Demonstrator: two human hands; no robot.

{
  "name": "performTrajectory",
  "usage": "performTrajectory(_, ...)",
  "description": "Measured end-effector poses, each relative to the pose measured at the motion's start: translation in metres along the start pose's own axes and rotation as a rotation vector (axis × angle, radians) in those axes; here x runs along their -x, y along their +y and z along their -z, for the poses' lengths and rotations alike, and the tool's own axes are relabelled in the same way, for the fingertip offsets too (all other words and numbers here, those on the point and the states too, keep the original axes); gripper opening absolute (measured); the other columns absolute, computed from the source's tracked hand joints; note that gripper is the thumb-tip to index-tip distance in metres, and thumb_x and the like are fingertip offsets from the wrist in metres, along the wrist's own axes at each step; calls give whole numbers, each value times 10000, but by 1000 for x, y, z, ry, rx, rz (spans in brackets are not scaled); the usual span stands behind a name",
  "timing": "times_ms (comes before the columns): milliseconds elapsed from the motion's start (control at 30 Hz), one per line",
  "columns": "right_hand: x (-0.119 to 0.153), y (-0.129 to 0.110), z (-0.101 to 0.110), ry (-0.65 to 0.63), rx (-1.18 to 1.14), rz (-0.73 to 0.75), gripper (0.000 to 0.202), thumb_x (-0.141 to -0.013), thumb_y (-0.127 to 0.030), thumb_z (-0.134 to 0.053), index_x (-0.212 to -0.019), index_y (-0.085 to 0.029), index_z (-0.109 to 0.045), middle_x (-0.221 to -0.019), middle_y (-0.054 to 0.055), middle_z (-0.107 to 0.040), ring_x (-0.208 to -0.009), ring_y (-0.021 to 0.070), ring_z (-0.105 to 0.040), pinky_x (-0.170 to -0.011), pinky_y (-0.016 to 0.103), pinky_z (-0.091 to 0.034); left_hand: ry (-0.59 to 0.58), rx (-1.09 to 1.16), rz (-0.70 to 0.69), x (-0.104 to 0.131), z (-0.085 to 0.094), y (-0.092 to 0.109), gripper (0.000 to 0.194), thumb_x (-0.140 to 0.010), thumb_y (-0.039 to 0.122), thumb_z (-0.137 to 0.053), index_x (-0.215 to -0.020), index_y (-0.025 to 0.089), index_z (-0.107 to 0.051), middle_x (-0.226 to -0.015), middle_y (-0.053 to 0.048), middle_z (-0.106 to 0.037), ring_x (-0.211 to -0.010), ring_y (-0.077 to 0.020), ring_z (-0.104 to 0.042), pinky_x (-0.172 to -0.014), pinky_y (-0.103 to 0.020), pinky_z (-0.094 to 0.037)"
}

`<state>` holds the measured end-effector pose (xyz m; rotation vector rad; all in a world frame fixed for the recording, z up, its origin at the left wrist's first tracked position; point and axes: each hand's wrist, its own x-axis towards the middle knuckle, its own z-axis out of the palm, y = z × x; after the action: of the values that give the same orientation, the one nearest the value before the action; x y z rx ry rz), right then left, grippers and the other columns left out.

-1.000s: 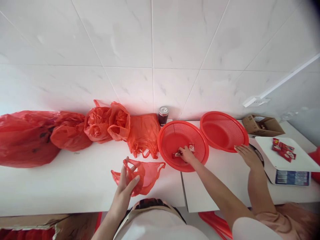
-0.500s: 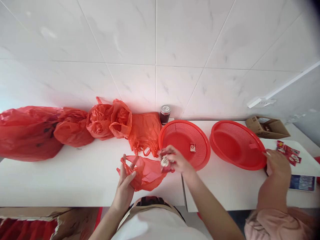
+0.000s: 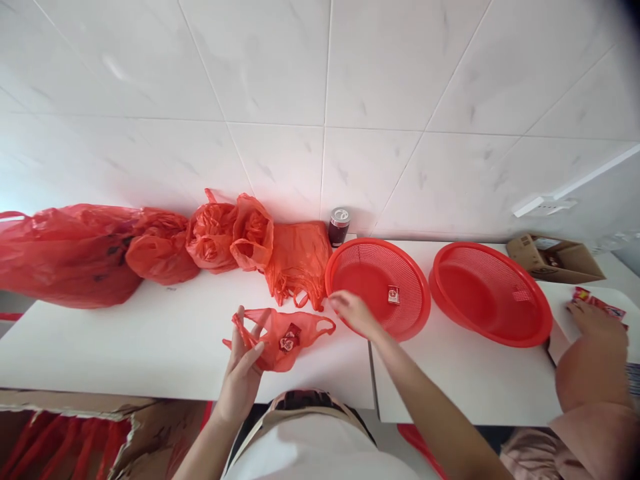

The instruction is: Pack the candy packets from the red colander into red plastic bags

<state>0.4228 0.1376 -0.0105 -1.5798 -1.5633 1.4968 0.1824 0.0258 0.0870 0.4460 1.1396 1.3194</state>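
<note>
My left hand (image 3: 243, 363) grips one handle side of a thin red plastic bag (image 3: 267, 357), its thumb across the front and fingers behind. Inside the bag's mouth lie small dark-red printed packets (image 3: 290, 339); I cannot tell exactly how many. My right hand (image 3: 353, 312) is over the near left rim of a red mesh basket (image 3: 350, 280), with nothing visible in it and the fingers loosely apart. One small red-and-white packet (image 3: 394, 295) rests in that basket.
Filled red bags (image 3: 70, 260) line the wall at left, beside a stack of flat red bags (image 3: 300, 257). A dark can (image 3: 339, 227) stands behind. Right are another red basket (image 3: 465, 287), a cardboard box (image 3: 560, 261), and a co-worker's hand (image 3: 597, 323) over packets on a white tray (image 3: 555, 293).
My right hand has let go of the red packets, which now lie in the bag, and moved right to the basket. The co-worker's hand has left the second basket's rim for the tray.
</note>
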Motion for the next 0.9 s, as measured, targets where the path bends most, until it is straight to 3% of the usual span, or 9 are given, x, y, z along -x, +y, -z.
performTrajectory(133, -21, 33, 87, 306, 300, -206, 704, -855, -479, -534, -1463, -222, -287, -1544, 149, -214, -1431, 342, -143, -1115, 489, -195, 10, -60, 4, 7, 1, 3, 810, -869, 302, -596, -1497, 469, -112, -1559, -65, -329, -1306, -287, -476, -1011, -451, -442)
performTrajectory(200, -27, 53, 104, 341, 407, -322, 802, -818, -520, -574, -1469, -160, -274, -1534, 214, -184, -1419, 410, -116, -1097, 542, -182, 8, -97, 9, 11, 0, 3, 814, -865, 316, -607, -1498, 463, -117, -1552, -67, -342, -1335, -292, -441, -1027, -454, -425)
performTrajectory(267, -30, 69, 101, 318, 484, -387, 853, -775, -562, -618, -1448, -131, -321, -1500, 252, -225, -1394, 446, -155, -1072, 553, -213, 13, -121, 12, 13, 0, 4, 810, -861, 330, -615, -1496, 465, -130, -1544, -68, -357, -1355, -295, -415, -1031, -460, -418)
performTrajectory(400, -31, 87, 63, 216, 582, -376, 910, -651, -500, -765, -1426, -203, -391, -1507, 215, -213, -1370, 468, -180, -1023, 507, -292, 30, -117, 6, 11, -1, 3, 811, -856, 340, -624, -1493, 469, -140, -1544, -74, -354, -1355, -303, -415, -1020, -465, -428)
performTrajectory(500, -24, 90, 43, 165, 593, -339, 698, -678, -322, -760, -1325, -225, -516, -1473, 174, -280, -1311, 424, -310, -965, 426, -351, 29, -110, 18, 7, -3, 2, 839, -846, 342, -639, -1495, 471, -124, -1554, -70, -338, -1346, -302, -427, -1025, -460, -425)
performTrajectory(600, -17, 87, 46, 145, 538, -331, 386, -734, -242, -691, -1109, -165, -642, -1343, 182, -423, -1142, 348, -497, -882, 380, -395, 15, -119, 31, 3, -5, -1, 853, -839, 345, -649, -1496, 469, -119, -1551, -69, -344, -1332, -295, -446, -1040, -463, -410)
performTrajectory(767, -15, 55, 68, 101, 263, -252, 258, -842, -318, -575, -1040, -158, -615, -995, 107, -626, -860, 211, -614, -692, 288, -458, -19, -173, -20, 2, -6, -2, 854, -839, 352, -649, -1502, 450, -119, -1548, -76, -349, -1342, -298, -430, -1042, -472, -414)
performTrajectory(833, -14, 33, 59, 66, 124, -166, 324, -899, -387, -499, -1125, -167, -572, -971, 94, -645, -839, 184, -627, -656, 262, -472, -1, -223, -44, 2, -4, -2, 859, -832, 351, -660, -1505, 434, -133, -1543, -81, -356, -1348, -298, -422, -1048, -466, -413)
performTrajectory(900, -12, 9, 30, -11, 7, -77, 375, -887, -444, -527, -1154, -183, -563, -973, 82, -659, -815, 169, -640, -635, 249, -483, 35, -283, -58, 3, -2, -2, 858, -824, 363, -667, -1507, 419, -150, -1536, -89, -366, -1331, -303, -443, -1044, -469, -419)
